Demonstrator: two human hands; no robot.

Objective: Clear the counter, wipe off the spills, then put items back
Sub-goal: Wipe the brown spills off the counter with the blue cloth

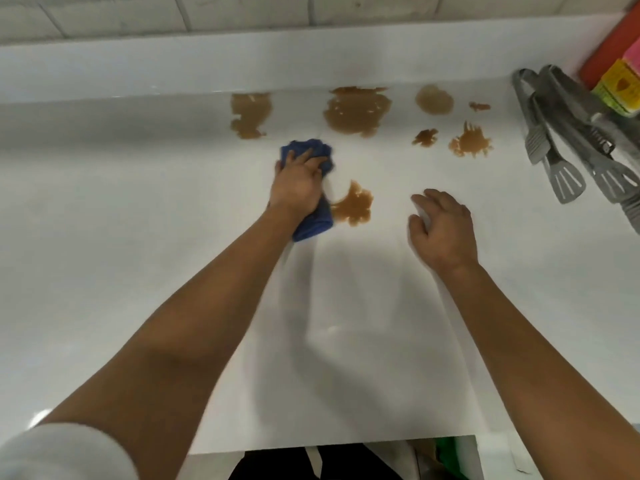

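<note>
A white counter [138, 209] carries several brown spills. My left hand [298, 181] presses a bunched blue cloth [313, 223] down on the counter, fingers curled over it, just left of the nearest brown spill [355, 204]. Larger spills lie along the back: one at the left [249, 114], a big one in the middle [356, 110], a paler one [434, 99] and small splashes [471, 142] to the right. My right hand [441, 226] hovers or rests on the counter right of the near spill, fingers loosely bent, holding nothing.
Grey tongs and slotted spatulas [568, 140] lie at the counter's right end. Behind them stand a red board [609, 46] and a yellow packet [620, 86]. A tiled wall [242, 12] runs along the back. The counter's front edge [329, 445] is near my body.
</note>
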